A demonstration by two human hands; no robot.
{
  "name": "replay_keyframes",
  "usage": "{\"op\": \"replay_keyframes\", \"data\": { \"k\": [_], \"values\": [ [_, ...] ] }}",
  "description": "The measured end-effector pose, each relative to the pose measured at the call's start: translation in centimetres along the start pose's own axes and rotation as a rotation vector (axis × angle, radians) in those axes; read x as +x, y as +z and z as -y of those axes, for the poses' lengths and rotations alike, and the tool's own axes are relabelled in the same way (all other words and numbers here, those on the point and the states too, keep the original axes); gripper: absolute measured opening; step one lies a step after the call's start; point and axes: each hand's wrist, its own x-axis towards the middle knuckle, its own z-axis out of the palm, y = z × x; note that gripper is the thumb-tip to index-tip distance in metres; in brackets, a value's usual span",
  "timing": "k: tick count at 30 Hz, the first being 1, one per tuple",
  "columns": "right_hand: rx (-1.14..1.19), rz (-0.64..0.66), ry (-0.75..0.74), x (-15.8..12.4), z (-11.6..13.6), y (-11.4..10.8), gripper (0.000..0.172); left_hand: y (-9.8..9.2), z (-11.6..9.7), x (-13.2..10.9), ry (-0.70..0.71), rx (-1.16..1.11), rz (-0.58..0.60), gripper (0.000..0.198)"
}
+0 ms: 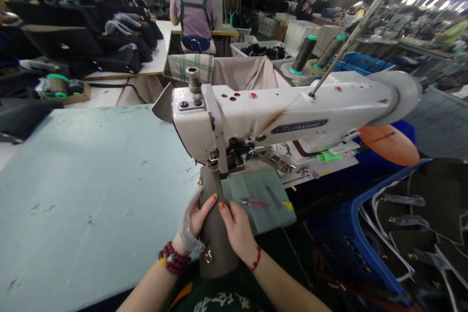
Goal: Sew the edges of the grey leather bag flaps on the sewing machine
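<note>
A white sewing machine [292, 117] stands in front of me, its needle head over a grey-brown leather piece [216, 239] with a gold ring at its lower end. My left hand [193, 219], with a thin glove over part of it and a bead bracelet at the wrist, grips the piece's left side. My right hand [237, 229], a red cord round its wrist, presses on the piece's right side. Both hands have their fingers closed round the leather just below the needle. Small pink thread snips [254, 203] lie on the machine bed right of my hands.
A pale green table [80, 195] spreads to the left. A blue basket [369, 253] of dark leather parts sits at the right. Two thread cones [303, 53] stand behind the machine. A person in a purple shirt [193, 7] sits with their back to me, beside stacked black bags [120, 34].
</note>
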Motion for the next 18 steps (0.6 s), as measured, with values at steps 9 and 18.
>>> {"op": "replay_keyframes", "data": {
  "k": [9, 18],
  "values": [
    [-0.081, 0.016, -0.028, -0.1, 1.6, -0.9, 0.034, 0.3, -1.8, -1.1, -0.187, -0.183, 0.052, 0.043],
    [-0.094, 0.010, -0.006, 1.2, 1.4, -0.3, 0.036, 0.2, -2.7, 0.2, -0.140, -0.122, -0.003, 0.042]
  ]
}}
